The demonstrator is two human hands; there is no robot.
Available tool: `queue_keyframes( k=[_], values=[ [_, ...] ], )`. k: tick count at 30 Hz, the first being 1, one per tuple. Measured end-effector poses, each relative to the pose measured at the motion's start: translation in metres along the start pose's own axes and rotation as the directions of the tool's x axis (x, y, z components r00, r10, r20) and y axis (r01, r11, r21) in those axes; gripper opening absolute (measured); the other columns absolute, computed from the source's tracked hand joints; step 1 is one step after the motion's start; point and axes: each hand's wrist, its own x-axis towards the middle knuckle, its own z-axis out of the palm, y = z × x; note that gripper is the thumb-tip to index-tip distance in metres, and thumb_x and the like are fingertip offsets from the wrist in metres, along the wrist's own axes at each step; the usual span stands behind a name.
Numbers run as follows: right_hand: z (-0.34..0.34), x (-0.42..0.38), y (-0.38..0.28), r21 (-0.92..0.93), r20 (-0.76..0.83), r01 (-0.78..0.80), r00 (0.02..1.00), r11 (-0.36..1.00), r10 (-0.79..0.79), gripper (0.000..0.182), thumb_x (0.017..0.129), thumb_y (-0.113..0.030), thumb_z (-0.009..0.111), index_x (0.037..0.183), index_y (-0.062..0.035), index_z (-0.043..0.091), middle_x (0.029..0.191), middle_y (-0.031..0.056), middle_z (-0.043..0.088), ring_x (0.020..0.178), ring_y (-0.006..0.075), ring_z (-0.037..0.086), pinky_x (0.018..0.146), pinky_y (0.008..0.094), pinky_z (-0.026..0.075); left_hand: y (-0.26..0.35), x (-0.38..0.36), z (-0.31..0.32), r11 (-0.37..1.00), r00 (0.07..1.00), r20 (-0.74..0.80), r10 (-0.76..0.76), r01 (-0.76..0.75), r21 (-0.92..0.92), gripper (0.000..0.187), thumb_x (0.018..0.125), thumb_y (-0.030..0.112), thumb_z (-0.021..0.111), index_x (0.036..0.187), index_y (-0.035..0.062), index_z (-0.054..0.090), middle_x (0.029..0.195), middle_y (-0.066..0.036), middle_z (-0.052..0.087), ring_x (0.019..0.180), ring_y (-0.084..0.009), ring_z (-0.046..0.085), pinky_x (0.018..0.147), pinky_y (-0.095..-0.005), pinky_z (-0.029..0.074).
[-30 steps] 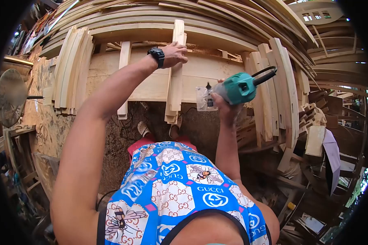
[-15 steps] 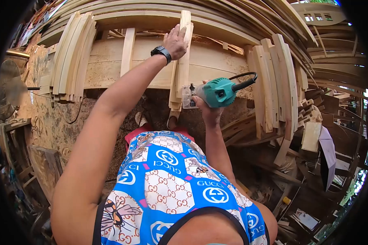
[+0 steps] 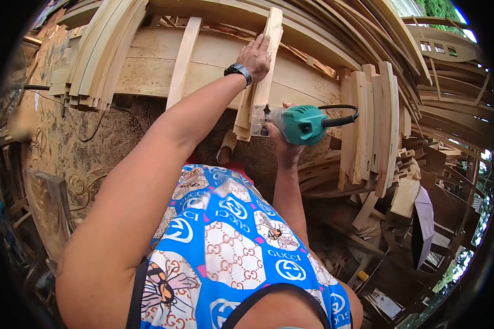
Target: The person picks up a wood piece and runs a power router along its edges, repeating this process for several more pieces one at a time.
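Here the left hand (image 3: 256, 55) presses flat on the wooden slats (image 3: 264, 71), while the right hand (image 3: 277, 140) grips the green router (image 3: 301, 125) against them.

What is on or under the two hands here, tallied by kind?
Hands: 2, left and right
Green routers: 1, in the right hand
Slat stacks under the left hand: 1
Wristwatches: 1
Total: 5
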Motion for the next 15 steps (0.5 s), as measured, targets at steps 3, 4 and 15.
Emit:
queue_keyframes(
  k=[3,4,15],
  values=[
    [0.0,0.0,0.002,-0.039,0.039,-0.011,0.999,0.999,0.013,0.062,0.069,0.005,0.084,0.125,-0.0013,0.059,0.129,0.0112,0.059,0.119,0.024,0.057,0.103,0.0403,0.048,-0.001,0.001,0.003,1.0,1.0,-0.012,-0.005,0.004,-0.022,0.06,0.1,0.029,0.044,0.155,0.0048,0.035,0.159,-0.023,0.035,0.143,-0.0398,0.039,0.12,-0.0483,0.029],
    [0.003,0.0,0.002,0.009,0.013,-0.031,0.999,0.999,0.031,0.061,0.069,0.005,0.084,0.124,-0.0014,0.059,0.129,0.0112,0.059,0.119,0.024,0.057,0.103,0.0401,0.048,-0.002,0.002,0.004,0.999,1.0,-0.015,-0.016,0.015,-0.039,0.06,0.1,0.03,0.044,0.156,0.0089,0.035,0.161,-0.021,0.034,0.144,-0.0398,0.038,0.12,-0.0499,0.029],
    [0.013,0.014,0.015,0.118,-0.023,-0.104,0.994,0.988,0.107,0.064,0.069,0.002,0.085,0.127,-0.0024,0.057,0.129,0.0105,0.059,0.118,0.0235,0.058,0.102,0.0399,0.049,-0.007,-0.004,0.007,0.994,0.997,-0.074,0.036,-0.043,-0.103,0.063,0.094,0.023,0.051,0.153,0.0053,0.038,0.158,-0.021,0.039,0.139,-0.0389,0.044,0.118,-0.047,0.032]
  ],
)
